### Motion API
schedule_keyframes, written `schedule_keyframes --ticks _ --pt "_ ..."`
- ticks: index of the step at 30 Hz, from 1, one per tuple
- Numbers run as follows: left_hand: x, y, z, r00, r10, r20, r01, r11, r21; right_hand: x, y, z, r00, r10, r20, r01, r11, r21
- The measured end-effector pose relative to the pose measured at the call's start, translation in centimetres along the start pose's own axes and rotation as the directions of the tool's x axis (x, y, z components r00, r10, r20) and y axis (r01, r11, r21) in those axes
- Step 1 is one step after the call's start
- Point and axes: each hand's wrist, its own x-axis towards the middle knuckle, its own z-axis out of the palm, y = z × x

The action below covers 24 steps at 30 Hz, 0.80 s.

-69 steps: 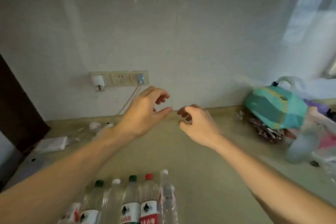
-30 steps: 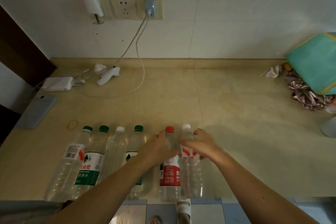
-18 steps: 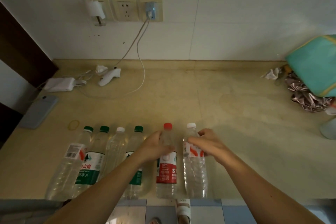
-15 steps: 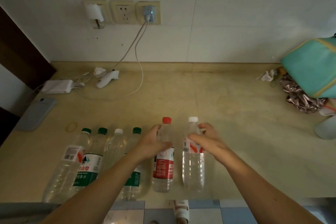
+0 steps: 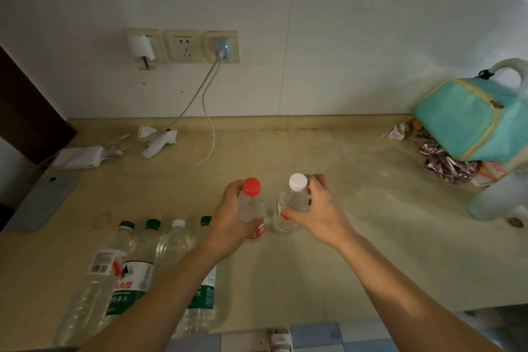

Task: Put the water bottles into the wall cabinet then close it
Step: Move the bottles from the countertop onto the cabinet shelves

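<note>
Two bottles are held side by side over the bench [image 5: 371,251]: the left hand [image 5: 228,226] has its grip closed round the red-capped bottle [image 5: 253,208], cap at its 1 o'clock, the right hand [image 5: 320,214] grips the white-capped bottle [image 5: 290,206], cap at its 11 o'clock, and four more bottles [image 5: 137,274] lie at 8 o'clock.

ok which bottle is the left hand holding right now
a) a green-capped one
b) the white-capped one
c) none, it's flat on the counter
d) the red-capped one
d: the left hand has its grip curled round the red-capped bottle, while the right hand holds the white-capped bottle; the green-capped bottles stand untouched in the row.
</note>
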Motion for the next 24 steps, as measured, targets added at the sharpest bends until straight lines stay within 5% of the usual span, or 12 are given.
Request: schedule_keyframes --ticks 8,19,24 --pt "-0.6 -0.4 0.0 1.000 0.017 0.022 -0.016 0.999 -0.042 -0.3 1.1 0.5 1.000 -0.001 0.030 -0.002 0.995 0.096" --pt "-0.8 -3.2 2.6 0.980 -0.199 -0.027 0.185 0.944 -0.273 0.9 6.0 3.6 0.945 0.173 0.278 -0.256 0.920 0.298" --pt "-0.5 -3.6 2.7 0.975 -0.224 -0.009 0.210 0.924 -0.319 0.7 5.9 4.0 0.950 0.214 0.228 -0.279 0.908 0.312"
